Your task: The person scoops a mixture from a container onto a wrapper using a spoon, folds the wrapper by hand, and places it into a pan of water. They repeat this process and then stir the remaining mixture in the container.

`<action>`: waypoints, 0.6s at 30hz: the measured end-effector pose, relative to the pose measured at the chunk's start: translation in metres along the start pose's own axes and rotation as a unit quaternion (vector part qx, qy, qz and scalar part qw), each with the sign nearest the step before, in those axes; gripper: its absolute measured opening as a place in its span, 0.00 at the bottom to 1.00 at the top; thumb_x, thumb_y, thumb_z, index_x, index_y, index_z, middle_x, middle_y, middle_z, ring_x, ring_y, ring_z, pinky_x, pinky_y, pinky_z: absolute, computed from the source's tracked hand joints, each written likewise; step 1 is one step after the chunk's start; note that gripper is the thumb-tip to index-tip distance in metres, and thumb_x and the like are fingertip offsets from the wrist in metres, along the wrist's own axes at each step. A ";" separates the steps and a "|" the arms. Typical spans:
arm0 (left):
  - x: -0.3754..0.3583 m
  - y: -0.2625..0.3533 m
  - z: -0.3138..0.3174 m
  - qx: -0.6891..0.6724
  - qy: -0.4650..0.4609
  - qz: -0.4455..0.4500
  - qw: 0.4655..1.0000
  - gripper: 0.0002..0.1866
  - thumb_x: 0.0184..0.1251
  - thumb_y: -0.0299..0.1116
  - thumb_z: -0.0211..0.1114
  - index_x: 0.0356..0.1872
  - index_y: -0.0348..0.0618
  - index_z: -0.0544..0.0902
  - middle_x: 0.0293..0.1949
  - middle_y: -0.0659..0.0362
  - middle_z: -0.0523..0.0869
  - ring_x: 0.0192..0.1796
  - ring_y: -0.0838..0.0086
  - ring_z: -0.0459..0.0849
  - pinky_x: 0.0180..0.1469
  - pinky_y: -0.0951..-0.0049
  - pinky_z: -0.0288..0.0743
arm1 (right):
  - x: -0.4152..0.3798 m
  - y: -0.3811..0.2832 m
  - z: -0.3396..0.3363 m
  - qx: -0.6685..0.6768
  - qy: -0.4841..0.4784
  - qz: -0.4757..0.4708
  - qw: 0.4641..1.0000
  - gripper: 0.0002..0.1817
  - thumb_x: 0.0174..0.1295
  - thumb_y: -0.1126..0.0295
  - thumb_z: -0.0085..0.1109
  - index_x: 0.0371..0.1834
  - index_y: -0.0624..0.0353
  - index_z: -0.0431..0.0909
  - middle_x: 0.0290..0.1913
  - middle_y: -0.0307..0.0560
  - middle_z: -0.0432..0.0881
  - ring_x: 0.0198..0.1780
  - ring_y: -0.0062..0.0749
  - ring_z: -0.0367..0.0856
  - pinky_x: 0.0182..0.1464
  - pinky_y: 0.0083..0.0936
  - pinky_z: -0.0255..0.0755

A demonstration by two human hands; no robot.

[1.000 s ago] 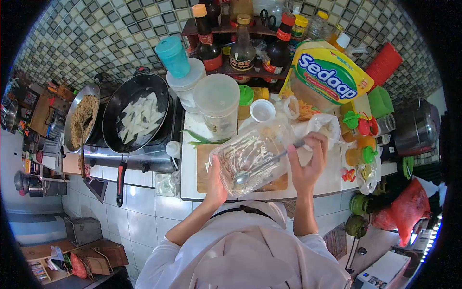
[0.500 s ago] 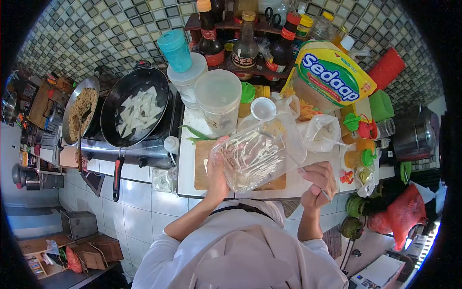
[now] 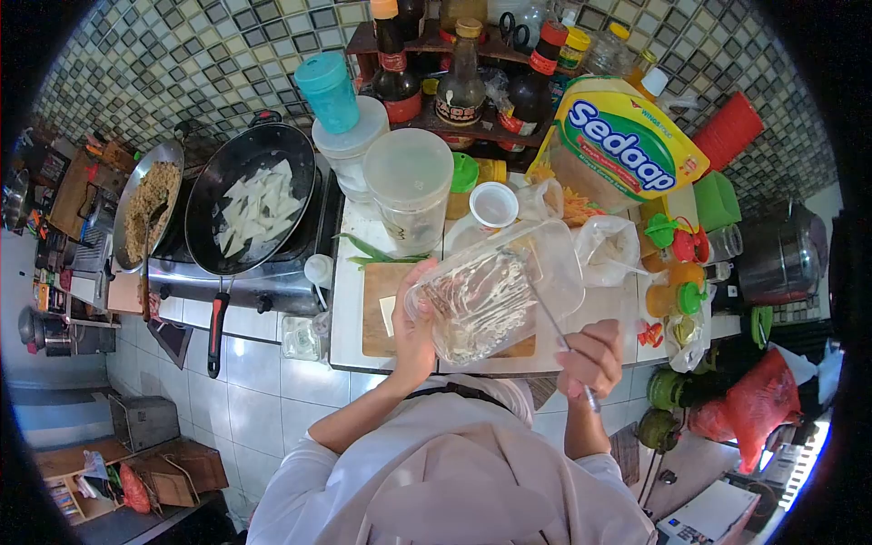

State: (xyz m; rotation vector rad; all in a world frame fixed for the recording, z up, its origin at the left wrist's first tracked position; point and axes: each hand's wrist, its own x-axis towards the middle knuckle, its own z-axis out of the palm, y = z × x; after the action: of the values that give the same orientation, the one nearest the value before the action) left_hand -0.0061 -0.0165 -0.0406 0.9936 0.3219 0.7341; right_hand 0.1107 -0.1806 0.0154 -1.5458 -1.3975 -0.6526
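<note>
My left hand (image 3: 418,331) grips the left side of a clear plastic container (image 3: 442,348), tilted over a wooden cutting board (image 3: 377,313). White pasty streaks (image 3: 486,309) coat the container's inside. In my right hand (image 3: 592,356) is a thin metal utensil (image 3: 551,320), fingers closed round its handle. Its far end reaches into the container among the white streaks, where its shape is hidden. A small pale piece (image 3: 388,315) lies on the board beside my left hand, and green leaves (image 3: 368,254) rest at the board's back edge.
Left, a black frying pan (image 3: 204,241) with white flat pieces sits on the stove (image 3: 291,282), beside a pan of brown crumbly food (image 3: 150,209). Behind the board stand a tall lidded tub (image 3: 409,195), a white cup (image 3: 494,205) and sauce bottles (image 3: 460,86). A yellow Sedaap pouch (image 3: 627,136) stands right.
My right hand has moved slightly down, and the utensil now reaches deeper into the container, at a steeper slant. My left hand keeps its hold, with the container shifted slightly.
</note>
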 end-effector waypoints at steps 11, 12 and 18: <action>0.003 0.007 0.003 -0.115 -0.022 -0.076 0.990 0.28 0.65 0.47 0.48 0.56 0.33 0.62 0.51 0.52 0.71 0.52 0.70 0.73 0.55 0.68 0.69 | 0.008 0.002 -0.005 -0.049 -0.040 -0.028 0.998 0.15 0.57 0.48 0.45 0.30 0.44 0.74 0.31 0.34 0.77 0.29 0.29 0.70 0.27 0.26 0.59; 0.004 0.007 0.002 -0.115 -0.023 -0.075 0.990 0.28 0.65 0.47 0.48 0.56 0.33 0.62 0.51 0.52 0.71 0.52 0.70 0.73 0.55 0.68 0.69 | 0.007 0.002 -0.003 -0.050 -0.037 -0.027 0.998 0.14 0.57 0.49 0.45 0.29 0.44 0.74 0.31 0.34 0.77 0.30 0.28 0.70 0.28 0.27 0.58; 0.006 0.002 0.003 -0.098 -0.007 -0.101 0.990 0.32 0.64 0.52 0.46 0.57 0.33 0.60 0.53 0.50 0.70 0.54 0.68 0.72 0.54 0.65 0.71 | 0.002 -0.008 0.001 -0.042 -0.076 -0.049 0.995 0.12 0.54 0.51 0.49 0.30 0.44 0.73 0.33 0.33 0.77 0.30 0.27 0.69 0.30 0.26 0.57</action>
State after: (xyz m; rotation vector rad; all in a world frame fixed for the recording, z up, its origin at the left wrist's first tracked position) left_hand -0.0010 -0.0136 -0.0373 0.7666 0.3253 0.5622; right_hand 0.1035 -0.1790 0.0185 -1.6288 -1.5861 -0.6726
